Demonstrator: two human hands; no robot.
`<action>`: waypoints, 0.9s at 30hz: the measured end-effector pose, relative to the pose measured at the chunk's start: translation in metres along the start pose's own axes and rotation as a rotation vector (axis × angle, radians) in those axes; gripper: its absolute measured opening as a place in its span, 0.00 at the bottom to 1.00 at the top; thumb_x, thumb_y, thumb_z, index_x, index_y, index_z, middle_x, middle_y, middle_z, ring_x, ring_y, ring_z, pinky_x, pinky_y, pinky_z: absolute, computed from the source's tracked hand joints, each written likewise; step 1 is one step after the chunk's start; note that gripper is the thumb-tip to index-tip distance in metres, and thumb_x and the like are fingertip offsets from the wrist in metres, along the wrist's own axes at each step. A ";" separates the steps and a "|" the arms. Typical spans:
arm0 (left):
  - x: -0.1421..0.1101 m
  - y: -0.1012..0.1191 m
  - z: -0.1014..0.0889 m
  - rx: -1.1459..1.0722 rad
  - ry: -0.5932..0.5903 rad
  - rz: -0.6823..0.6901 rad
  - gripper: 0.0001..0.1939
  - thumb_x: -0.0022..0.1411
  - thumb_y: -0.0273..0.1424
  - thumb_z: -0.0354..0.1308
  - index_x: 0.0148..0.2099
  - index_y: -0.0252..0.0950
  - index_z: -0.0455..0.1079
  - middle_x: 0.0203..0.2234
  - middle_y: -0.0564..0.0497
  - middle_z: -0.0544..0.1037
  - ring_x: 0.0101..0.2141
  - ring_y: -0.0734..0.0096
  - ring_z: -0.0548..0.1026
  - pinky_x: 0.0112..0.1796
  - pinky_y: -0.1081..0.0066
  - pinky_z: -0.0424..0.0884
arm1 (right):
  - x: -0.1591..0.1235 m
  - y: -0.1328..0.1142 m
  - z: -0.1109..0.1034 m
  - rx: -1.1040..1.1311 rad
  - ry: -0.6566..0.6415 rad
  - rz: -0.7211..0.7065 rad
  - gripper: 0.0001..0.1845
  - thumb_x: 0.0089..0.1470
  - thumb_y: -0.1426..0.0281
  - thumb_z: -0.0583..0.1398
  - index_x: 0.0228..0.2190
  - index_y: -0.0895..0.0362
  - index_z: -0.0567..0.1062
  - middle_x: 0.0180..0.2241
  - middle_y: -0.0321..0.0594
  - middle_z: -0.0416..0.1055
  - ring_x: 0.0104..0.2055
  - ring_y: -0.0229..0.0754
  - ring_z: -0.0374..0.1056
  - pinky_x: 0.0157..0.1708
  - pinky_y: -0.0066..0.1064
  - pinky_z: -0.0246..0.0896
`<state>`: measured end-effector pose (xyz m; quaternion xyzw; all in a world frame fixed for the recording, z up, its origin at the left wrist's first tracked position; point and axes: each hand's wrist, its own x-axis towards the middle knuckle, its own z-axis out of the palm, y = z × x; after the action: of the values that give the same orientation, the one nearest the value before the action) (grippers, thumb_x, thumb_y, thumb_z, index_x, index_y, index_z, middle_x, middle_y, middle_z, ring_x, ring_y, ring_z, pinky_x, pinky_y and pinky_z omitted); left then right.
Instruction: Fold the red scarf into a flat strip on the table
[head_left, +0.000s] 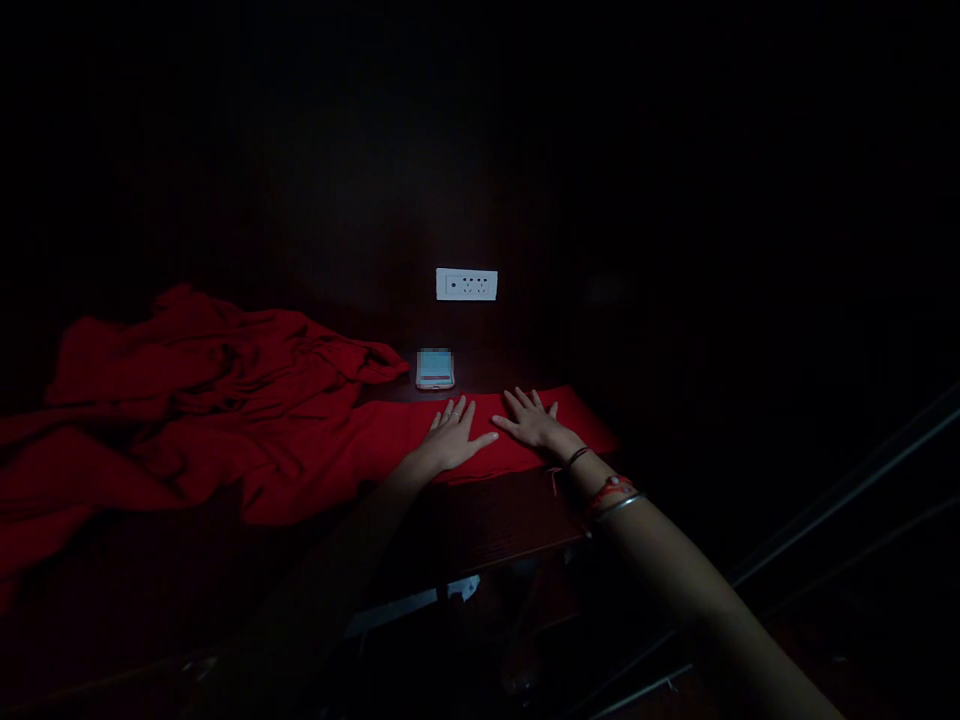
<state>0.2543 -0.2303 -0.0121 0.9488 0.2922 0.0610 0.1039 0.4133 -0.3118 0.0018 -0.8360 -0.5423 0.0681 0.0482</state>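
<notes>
A long red cloth (390, 430) lies across a dark tabletop. Its right end is spread flat in a strip, while the left part is heaped in loose folds. On the flat strip rests my left hand (451, 435), palm down, fingers stretched out, with a ring on one finger. To its right my right hand (531, 418) also presses flat on the cloth, its fingers spread. Bracelets circle my right wrist. Neither hand grips the fabric. A phone (435, 369) with a lit screen lies just beyond the cloth, in front of my left hand.
A white socket panel (466, 284) is set in the dark wall behind the phone. The wooden table (487, 525) has its front edge close to me. Pale metal bars (847, 490) run diagonally at the right. Much of the surroundings is too dark to make out.
</notes>
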 end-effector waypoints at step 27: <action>-0.058 -0.038 -0.021 0.151 0.093 0.312 0.32 0.55 0.48 0.45 0.58 0.38 0.48 0.56 0.45 0.53 0.54 0.60 0.52 0.51 0.63 0.51 | -0.047 -0.015 0.010 -0.024 0.103 -0.252 0.35 0.51 0.49 0.41 0.56 0.52 0.47 0.59 0.44 0.39 0.59 0.57 0.33 0.48 0.61 0.32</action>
<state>0.1823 -0.2290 -0.0037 0.9838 0.1499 0.0982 0.0078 0.3791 -0.3488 -0.0026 -0.7643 -0.6404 0.0121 0.0742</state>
